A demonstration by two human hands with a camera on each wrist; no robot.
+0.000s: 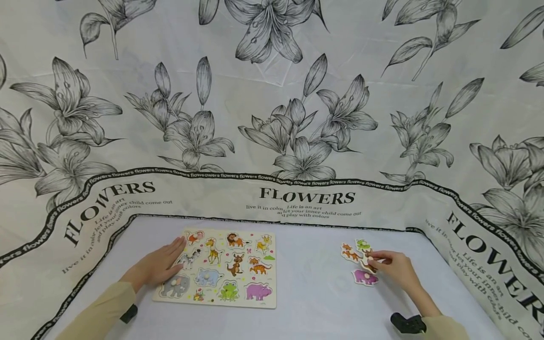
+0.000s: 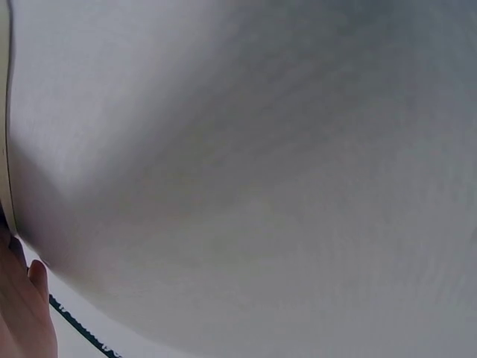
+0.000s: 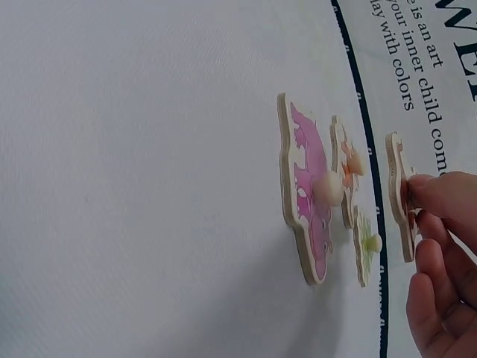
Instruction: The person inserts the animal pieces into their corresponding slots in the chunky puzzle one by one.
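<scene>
My right hand (image 1: 397, 271) pinches a brown animal puzzle piece (image 3: 396, 195) between thumb and fingers. That piece is held up off the cloth, and the fingers partly hide its picture. Close around it lie a purple hippo piece (image 1: 362, 277), an orange tiger piece (image 1: 349, 252) and a green frog piece (image 1: 362, 243), each with a round knob in the right wrist view. At the left, my left hand (image 1: 158, 264) rests with extended fingers on the left edge of the animal puzzle board (image 1: 231, 302). The left wrist view catches only part of that hand (image 2: 26, 313) in a corner.
A white cloth (image 1: 312, 283) covers the table between board and loose pieces. Behind and along both sides rises a flower-printed curtain (image 1: 221, 196) with a dark trim. Black straps (image 1: 408, 323) circle the wrists.
</scene>
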